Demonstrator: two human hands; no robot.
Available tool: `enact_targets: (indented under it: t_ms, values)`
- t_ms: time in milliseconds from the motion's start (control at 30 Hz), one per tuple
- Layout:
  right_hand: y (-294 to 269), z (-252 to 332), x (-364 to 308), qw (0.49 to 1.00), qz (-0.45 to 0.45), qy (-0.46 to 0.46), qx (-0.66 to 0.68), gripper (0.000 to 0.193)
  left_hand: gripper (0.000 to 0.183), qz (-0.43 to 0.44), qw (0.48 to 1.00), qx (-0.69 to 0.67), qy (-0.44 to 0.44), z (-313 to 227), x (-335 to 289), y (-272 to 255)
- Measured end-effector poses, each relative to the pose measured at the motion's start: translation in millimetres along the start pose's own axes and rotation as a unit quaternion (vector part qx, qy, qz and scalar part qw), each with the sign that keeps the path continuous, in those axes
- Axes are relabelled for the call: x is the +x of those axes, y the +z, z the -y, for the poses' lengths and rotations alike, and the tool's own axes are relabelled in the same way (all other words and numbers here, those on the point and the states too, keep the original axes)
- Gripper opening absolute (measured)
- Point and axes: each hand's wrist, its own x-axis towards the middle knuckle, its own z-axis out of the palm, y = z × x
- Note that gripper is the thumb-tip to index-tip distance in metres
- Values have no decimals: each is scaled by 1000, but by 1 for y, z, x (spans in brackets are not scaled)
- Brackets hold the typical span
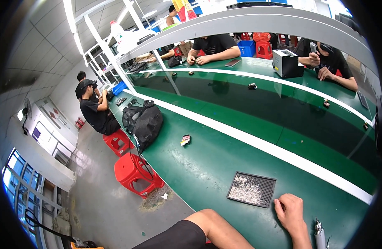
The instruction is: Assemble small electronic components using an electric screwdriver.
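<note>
Head view shows wearer's hand [290, 212] loosely fisted beside black tray [268, 189]

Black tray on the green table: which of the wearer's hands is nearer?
Right. The right hand is beside the black tray, close to its right edge; the left hand is out of view.

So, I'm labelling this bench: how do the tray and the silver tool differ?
The tray is black; the tool is silvery. The tray is flat and rectangular; the tool is slim and roughly cylindrical. The tray shows whole; the tool is cut off by the picture's lower edge. Both are near the right hand.
</note>
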Motion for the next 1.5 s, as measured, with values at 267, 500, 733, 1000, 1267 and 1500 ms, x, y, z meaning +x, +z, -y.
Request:
enact_targets:
  t_ms: [267, 500, 733, 1000, 1267, 1500]
  values:
    - [-5, -6, -5, 1000, 2, 3, -17, 23, 18, 4, 1000, 3, -21, -4, -15, 3]
    - [-4, -7, 3, 999, 2, -48, 23, 22, 18, 14, 984, 2, 175, -21, 28, 4]
    - [-3, -19, -10, 999, -14, -40, 28, 20, 18, -12, 917, 51, 395, -28, 124, -13]
    - [-1, -20, -12, 998, -4, -30, 46, 22, 18, -9, 907, 68, 416, -22, 132, -20]
    - [-4, -20, -12, 999, 4, -35, 42, 23, 17, -7, 920, 71, 386, -10, 126, -24]
    - [-6, -18, -13, 998, 0, -27, 51, 23, 17, -10, 922, 76, 380, -2, 130, -30]
